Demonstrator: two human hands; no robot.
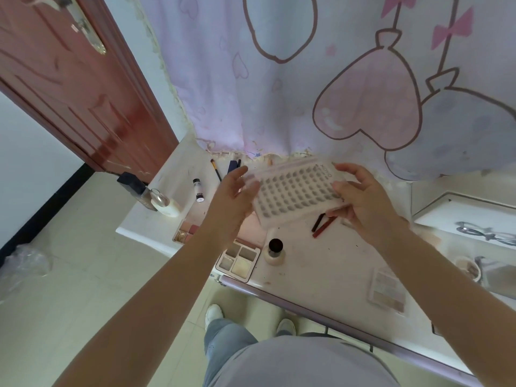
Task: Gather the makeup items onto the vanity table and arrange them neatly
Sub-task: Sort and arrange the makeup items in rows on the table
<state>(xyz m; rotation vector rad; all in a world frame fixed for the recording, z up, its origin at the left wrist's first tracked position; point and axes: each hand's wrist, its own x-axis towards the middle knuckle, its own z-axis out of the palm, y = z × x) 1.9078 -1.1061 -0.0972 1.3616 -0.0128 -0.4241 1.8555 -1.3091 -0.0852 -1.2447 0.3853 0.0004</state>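
The right hand (363, 201) grips the right end of a clear lash tray (297, 192), thumb on top and fingers curled beneath, forearm reaching up from the lower right. The left hand (233, 202) is at the tray's left end with fingers spread and relaxed; whether it touches the tray cannot be told. The tray is held tilted above the table (321, 263). Just below the tray stands a round-topped bottle (275, 251), and left of that lies an eyeshadow palette (238, 259).
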